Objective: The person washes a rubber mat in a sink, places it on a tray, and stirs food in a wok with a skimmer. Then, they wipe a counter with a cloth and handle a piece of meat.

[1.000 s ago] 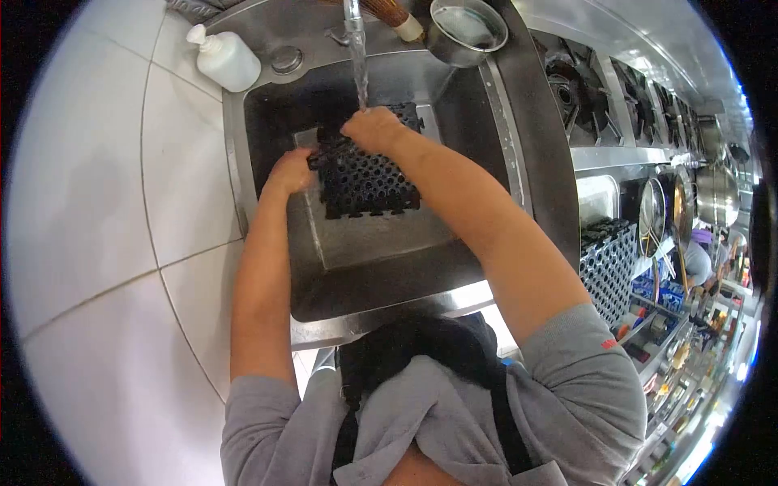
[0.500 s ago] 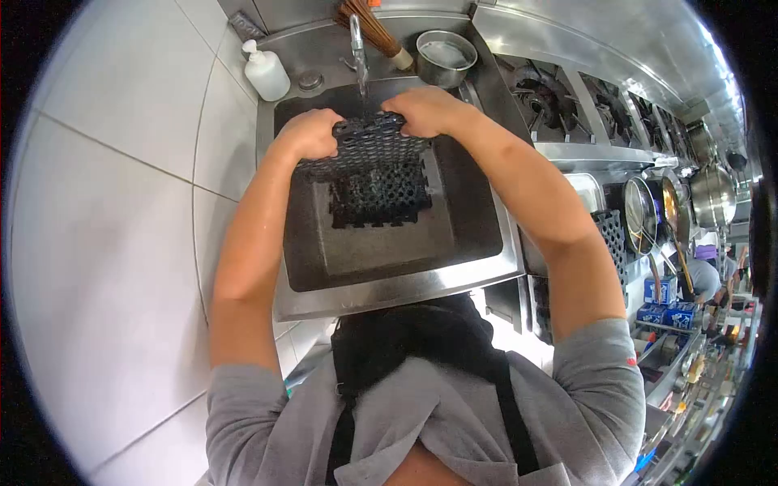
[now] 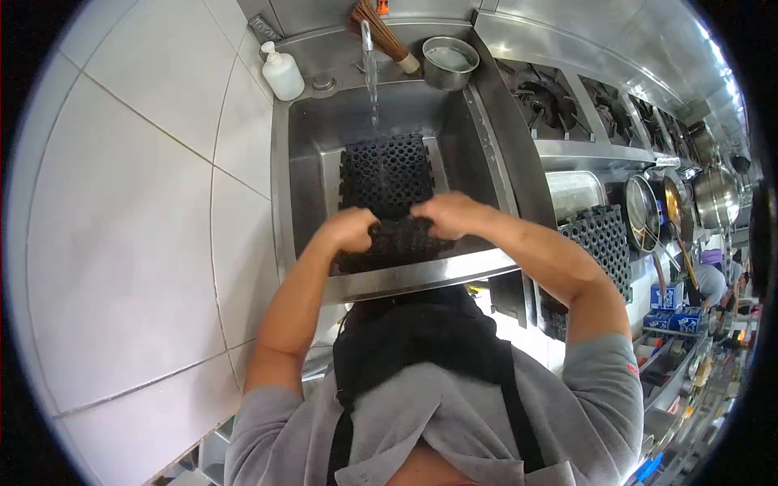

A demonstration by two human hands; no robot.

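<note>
A black perforated rubber mat (image 3: 399, 240) hangs between my two hands at the near side of the sink (image 3: 464, 158), partly blurred and dark. My left hand (image 3: 350, 230) is closed on its left upper corner, and my right hand (image 3: 452, 216) grips the right upper corner. Behind it, a second black mat with round holes (image 3: 387, 172) lies flat on the sink floor. Water runs from the faucet (image 3: 367, 39) down toward that mat's far end.
A white pump bottle (image 3: 283, 74), a bundled-stick brush (image 3: 384, 36) and a metal pot (image 3: 448, 65) stand along the sink's back ledge. Gas burners (image 3: 545, 99) line the right. Another holed mat (image 3: 601, 243) leans below them. White tiled wall (image 3: 138, 202) borders the left.
Both hands have brought the held mat from under the faucet toward me, to the sink's near edge. The mat lying in the sink now shows more fully.
</note>
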